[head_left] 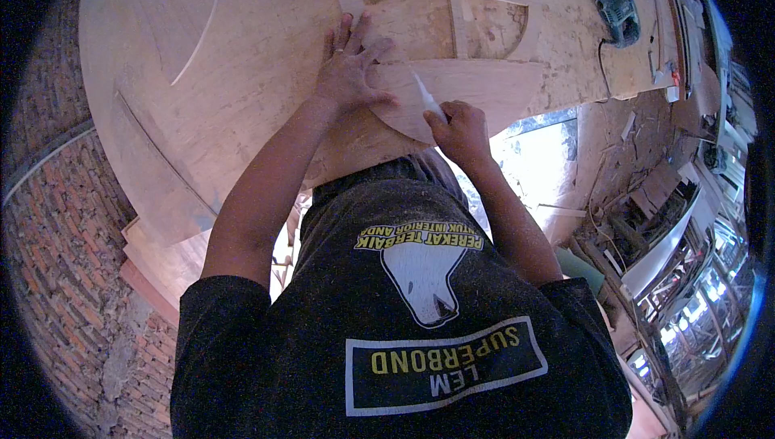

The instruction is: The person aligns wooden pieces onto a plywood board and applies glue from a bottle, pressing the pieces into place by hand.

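Note:
My left hand lies with fingers spread on the left edge of a curved plywood piece. This piece has a cut-out window crossed by a thin wooden strip. In my right hand, near the piece's front edge, is a white glue bottle with a long tapered nozzle. The nozzle points away from me, its tip close over the plywood. My fingers hide the bottle's lower part. Underneath lies a large plywood sheet serving as the work surface.
A green corded power tool rests at the far right of the sheet. A curved cut line marks the far left. Brick wall stands to the left; wood scraps and clutter lie to the right.

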Action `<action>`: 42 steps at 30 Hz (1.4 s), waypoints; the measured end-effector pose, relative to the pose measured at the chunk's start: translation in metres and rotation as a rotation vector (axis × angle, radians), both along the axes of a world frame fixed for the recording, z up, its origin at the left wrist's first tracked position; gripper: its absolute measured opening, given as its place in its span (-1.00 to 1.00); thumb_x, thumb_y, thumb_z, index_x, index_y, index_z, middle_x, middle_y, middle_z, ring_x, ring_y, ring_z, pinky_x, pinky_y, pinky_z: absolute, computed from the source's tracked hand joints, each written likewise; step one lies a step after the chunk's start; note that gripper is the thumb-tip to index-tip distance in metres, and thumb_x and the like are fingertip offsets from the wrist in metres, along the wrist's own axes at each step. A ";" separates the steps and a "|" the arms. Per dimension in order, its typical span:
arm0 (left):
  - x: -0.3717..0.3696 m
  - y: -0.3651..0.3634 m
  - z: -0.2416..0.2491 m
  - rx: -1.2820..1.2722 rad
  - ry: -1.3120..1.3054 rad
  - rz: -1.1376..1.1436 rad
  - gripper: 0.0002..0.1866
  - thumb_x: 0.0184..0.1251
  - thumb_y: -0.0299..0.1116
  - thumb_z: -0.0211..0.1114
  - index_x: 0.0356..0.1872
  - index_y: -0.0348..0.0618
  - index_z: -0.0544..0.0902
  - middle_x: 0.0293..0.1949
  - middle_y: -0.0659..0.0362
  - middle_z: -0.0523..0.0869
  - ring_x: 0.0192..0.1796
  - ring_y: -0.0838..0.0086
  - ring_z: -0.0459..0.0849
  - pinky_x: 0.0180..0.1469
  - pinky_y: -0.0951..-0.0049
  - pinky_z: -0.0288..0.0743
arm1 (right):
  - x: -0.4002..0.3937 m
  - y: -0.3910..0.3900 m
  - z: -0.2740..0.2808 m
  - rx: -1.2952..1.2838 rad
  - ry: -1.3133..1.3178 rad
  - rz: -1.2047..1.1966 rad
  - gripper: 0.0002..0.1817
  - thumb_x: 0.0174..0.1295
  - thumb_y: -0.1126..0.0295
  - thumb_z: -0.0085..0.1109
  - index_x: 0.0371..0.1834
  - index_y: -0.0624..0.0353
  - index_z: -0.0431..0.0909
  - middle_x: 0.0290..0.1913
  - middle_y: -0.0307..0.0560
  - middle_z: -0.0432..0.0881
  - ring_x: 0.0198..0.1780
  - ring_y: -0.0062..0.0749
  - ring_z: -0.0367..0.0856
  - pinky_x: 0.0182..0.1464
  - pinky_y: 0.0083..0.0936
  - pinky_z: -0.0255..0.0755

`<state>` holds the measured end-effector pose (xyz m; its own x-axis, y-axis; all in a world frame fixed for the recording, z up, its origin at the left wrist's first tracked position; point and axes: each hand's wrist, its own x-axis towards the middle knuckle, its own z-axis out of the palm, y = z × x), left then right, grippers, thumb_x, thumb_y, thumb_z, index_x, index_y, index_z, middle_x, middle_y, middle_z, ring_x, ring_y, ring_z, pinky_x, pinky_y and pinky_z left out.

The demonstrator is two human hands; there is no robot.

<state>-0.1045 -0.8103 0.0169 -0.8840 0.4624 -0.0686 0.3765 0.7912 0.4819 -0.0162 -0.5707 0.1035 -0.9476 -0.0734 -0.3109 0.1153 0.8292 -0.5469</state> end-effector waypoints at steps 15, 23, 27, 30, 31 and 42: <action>-0.001 -0.002 -0.005 0.005 0.012 -0.035 0.25 -0.36 0.61 0.51 0.56 0.43 0.43 0.75 0.05 -0.26 0.73 -0.14 -0.38 0.62 -0.38 -0.42 | -0.001 0.004 0.004 -0.019 -0.049 -0.064 -0.62 0.25 0.14 0.30 -0.33 0.33 0.77 -0.31 0.35 0.72 -0.19 0.30 0.72 -0.03 0.03 0.59; -0.001 -0.002 -0.005 -0.045 0.032 -0.020 0.25 -0.43 0.61 0.53 0.53 0.49 0.45 0.75 0.13 -0.28 0.74 -0.08 -0.35 0.67 -0.25 -0.38 | 0.003 -0.005 -0.008 -0.047 0.028 -0.004 -0.62 0.26 0.17 0.30 -0.34 0.38 0.72 -0.34 0.37 0.68 -0.24 0.30 0.68 -0.11 0.02 0.52; 0.000 -0.001 -0.003 -0.058 -0.014 -0.009 0.27 -0.43 0.61 0.53 0.55 0.46 0.44 0.75 0.13 -0.29 0.74 -0.07 -0.37 0.67 -0.25 -0.40 | 0.002 -0.004 -0.008 -0.024 0.017 0.023 -0.61 0.26 0.16 0.31 -0.33 0.37 0.73 -0.33 0.36 0.68 -0.22 0.29 0.69 -0.09 0.02 0.53; 0.000 -0.001 -0.002 -0.059 -0.007 -0.011 0.28 -0.44 0.61 0.52 0.55 0.44 0.43 0.75 0.12 -0.28 0.74 -0.07 -0.38 0.67 -0.25 -0.41 | 0.000 -0.003 0.001 -0.017 -0.045 -0.011 -0.61 0.27 0.16 0.31 -0.31 0.37 0.74 -0.32 0.36 0.69 -0.21 0.28 0.70 -0.08 0.02 0.54; 0.000 -0.001 -0.002 -0.065 -0.012 -0.011 0.28 -0.44 0.61 0.52 0.55 0.44 0.43 0.75 0.12 -0.28 0.74 -0.07 -0.38 0.67 -0.25 -0.40 | -0.001 -0.002 0.002 -0.018 -0.064 -0.030 -0.62 0.27 0.16 0.31 -0.30 0.37 0.74 -0.31 0.36 0.69 -0.20 0.27 0.70 -0.08 0.01 0.54; 0.000 -0.001 0.001 -0.040 -0.005 -0.005 0.28 -0.44 0.62 0.51 0.55 0.42 0.44 0.75 0.10 -0.24 0.74 -0.05 -0.38 0.66 -0.26 -0.43 | 0.002 0.003 0.000 0.003 -0.048 -0.050 -0.63 0.27 0.18 0.32 -0.28 0.37 0.75 -0.31 0.35 0.69 -0.22 0.27 0.71 -0.10 -0.01 0.54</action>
